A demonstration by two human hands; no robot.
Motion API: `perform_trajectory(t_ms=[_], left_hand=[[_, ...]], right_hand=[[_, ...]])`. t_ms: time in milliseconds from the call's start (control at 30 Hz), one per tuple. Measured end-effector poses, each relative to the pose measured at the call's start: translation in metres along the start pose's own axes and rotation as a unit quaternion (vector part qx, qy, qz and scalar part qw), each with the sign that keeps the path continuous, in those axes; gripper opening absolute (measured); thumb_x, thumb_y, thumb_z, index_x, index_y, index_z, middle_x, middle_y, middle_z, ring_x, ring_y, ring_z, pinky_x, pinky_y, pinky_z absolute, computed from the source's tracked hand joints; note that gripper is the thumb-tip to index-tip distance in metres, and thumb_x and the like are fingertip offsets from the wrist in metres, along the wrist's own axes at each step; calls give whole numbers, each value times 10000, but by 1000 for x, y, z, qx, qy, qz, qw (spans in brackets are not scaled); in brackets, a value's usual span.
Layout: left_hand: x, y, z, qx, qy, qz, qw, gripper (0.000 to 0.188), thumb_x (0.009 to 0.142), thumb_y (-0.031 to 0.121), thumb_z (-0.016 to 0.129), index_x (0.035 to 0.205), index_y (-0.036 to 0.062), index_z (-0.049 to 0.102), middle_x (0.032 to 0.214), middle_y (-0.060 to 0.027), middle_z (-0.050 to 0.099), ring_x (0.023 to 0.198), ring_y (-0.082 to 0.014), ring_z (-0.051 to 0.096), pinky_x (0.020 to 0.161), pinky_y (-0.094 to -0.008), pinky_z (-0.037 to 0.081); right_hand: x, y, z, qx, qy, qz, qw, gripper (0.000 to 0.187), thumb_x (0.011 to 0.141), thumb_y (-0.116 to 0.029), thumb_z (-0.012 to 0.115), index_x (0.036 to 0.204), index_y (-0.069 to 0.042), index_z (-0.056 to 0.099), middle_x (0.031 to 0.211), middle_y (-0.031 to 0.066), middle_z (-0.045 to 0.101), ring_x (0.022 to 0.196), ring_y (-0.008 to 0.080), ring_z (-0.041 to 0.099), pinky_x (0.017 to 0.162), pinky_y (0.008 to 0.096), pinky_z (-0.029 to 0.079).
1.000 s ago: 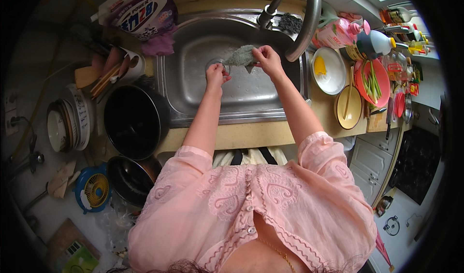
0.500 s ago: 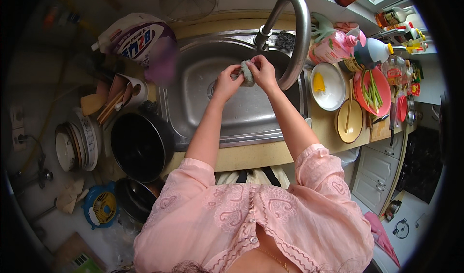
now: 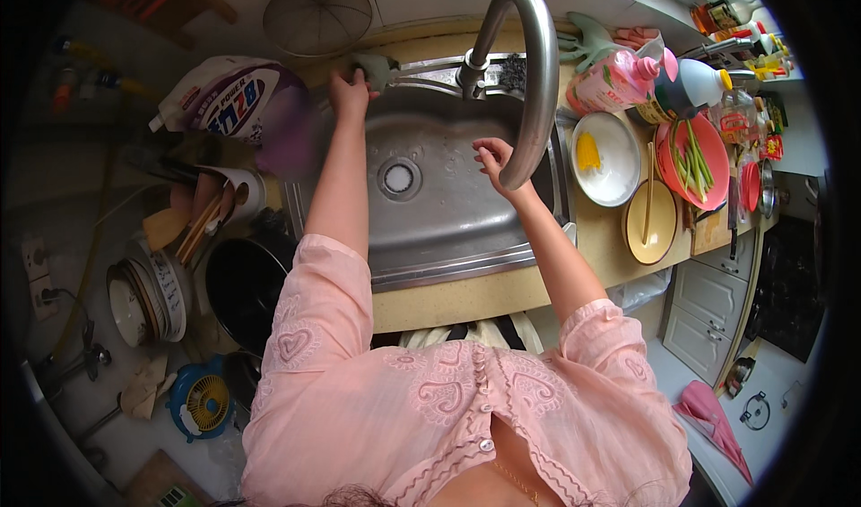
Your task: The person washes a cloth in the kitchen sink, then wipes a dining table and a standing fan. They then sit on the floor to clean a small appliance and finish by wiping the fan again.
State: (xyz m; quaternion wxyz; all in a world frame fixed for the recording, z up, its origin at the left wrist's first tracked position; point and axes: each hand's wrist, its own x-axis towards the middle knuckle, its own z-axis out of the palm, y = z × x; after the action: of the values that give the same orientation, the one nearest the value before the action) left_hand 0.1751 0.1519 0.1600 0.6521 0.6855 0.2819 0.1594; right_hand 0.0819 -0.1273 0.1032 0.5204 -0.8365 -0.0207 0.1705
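My view looks straight down over the sink [image 3: 439, 224], and I have both arms stretched forward from the lower edge, set well apart. The left hand [image 3: 349, 94] is the farther one: its forearm runs almost straight up the picture, over the left side of the sink, and the hand is at the far left corner, beyond the basin. Its fingers are at the grey-green cloth [image 3: 376, 70], which sits at that corner, sticking out to the right of the hand. From this angle I cannot tell whether the fingers grip the cloth or have let it go

The right hand [image 3: 500, 162] hangs over the right half of the basin, free and loosely open, its fingers half bent and pointing left, with the thumb near them. Its forearm slants up and to the left from the rolled sleeve [image 3: 592, 327]. The tap [image 3: 541, 81] arches above, and the end of its spout overlaps that hand near the wrist in my view

Between the two arms I see the round drain [image 3: 397, 180]. The detergent bag [image 3: 211, 108] is just left of the left hand, and the white bowl [image 3: 608, 177] stands on the counter [image 3: 430, 307], right of the sink
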Motion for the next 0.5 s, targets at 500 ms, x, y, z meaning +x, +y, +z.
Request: perform_trajectory(t_ms=[500], left_hand=[[-58, -15, 7, 217, 47, 253, 942, 291, 743, 41, 535, 1033, 62, 548, 934, -113, 479, 649, -196, 537, 642, -312, 452]], right_hand=[[43, -97, -36, -105, 110, -185, 971, 291, 786, -237, 619, 917, 14, 551, 698, 116, 580, 607, 197, 553, 564, 299, 436]])
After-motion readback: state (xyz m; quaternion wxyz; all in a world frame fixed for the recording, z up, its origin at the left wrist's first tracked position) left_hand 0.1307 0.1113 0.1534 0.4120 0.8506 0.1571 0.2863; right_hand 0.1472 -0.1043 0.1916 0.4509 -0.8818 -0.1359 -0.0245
